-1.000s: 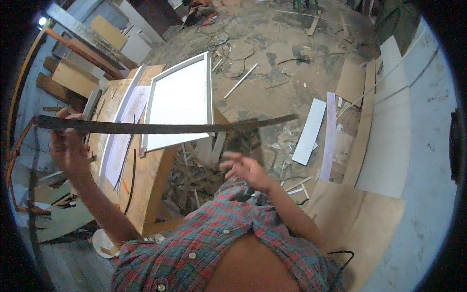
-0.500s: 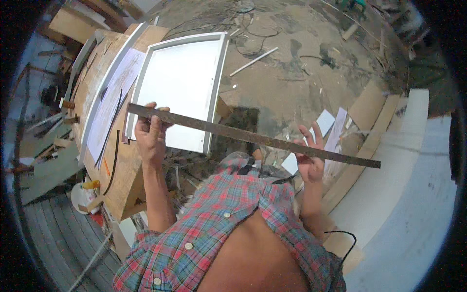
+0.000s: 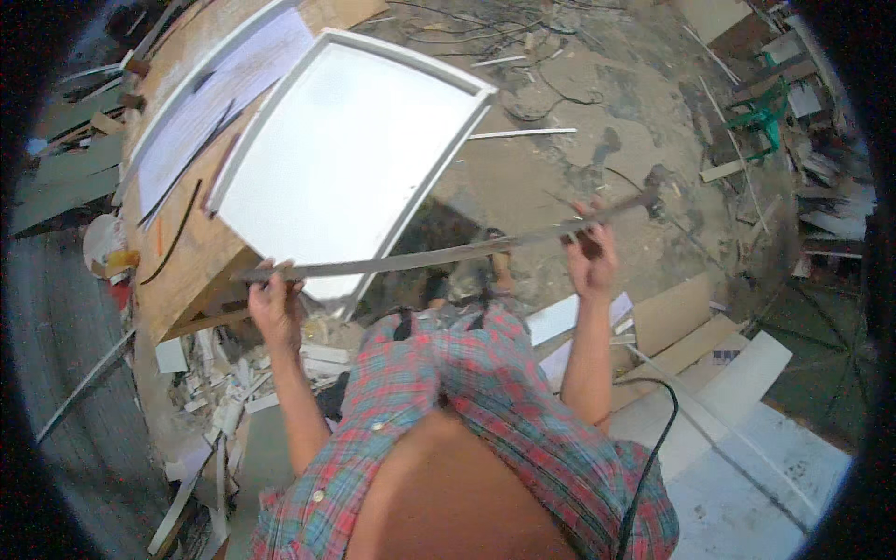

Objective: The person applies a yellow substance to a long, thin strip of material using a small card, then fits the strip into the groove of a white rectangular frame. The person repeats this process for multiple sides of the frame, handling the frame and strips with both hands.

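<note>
Dusty grey-brown floor [image 3: 532,177] spreads beyond a pale wooden workbench [image 3: 210,229], where a flat white panel with a raised rim [image 3: 364,140] lies, jutting past the bench's edge. Across the front of the person's body runs a long, narrow, dark brown strip [image 3: 439,257], its material unclear, held up in the air by both hands. The left hand [image 3: 276,306] pinches it close to its left end; the right hand [image 3: 590,265] has its fingers bent about it, short of the right end, which sticks out beyond, though blur hides how firm that hold is. Seen from above, the strip crosses the panel's near corner; whether they touch cannot be told. Two-handed positioning of the strip seems the step in hand. Any next move would likely call for both hands travelling together, so that the long piece does not tip.
</note>
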Demonstrator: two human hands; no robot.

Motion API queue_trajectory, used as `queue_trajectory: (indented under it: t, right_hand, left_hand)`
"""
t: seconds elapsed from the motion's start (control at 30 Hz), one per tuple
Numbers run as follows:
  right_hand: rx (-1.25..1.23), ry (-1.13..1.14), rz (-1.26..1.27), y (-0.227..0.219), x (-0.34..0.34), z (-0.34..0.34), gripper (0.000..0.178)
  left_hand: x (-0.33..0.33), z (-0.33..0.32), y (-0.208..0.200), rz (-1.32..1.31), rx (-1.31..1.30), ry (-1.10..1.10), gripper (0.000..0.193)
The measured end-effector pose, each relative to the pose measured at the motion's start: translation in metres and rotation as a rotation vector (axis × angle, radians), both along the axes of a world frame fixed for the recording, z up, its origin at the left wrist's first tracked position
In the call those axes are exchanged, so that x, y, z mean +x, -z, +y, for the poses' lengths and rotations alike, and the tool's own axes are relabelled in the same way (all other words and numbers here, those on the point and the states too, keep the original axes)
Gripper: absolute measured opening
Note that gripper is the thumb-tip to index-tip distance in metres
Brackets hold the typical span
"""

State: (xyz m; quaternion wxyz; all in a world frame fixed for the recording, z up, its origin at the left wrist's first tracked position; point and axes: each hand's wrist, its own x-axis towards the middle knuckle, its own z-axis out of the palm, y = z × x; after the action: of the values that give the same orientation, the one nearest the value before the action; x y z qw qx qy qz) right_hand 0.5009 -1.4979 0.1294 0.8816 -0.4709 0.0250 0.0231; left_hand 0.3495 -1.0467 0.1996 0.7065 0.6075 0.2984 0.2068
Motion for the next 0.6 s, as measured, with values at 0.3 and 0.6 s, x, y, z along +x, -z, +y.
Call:
queue_trajectory:
  t: [0.3, 0.6]
  right_hand:
    - [0.065, -0.346, 0.314, 0.055, 0.177, 0.012, 0.041]
    - [-0.253, -0.588, 0.401, 0.121, 0.235, 0.076, 0.044]
  left_hand:
    - [-0.038, -0.092, 0.052, 0.075, -0.061, -0.327, 0.039]
    - [-0.053, -0.167, 0.132, 0.068, -0.422, -0.796, 0.035]
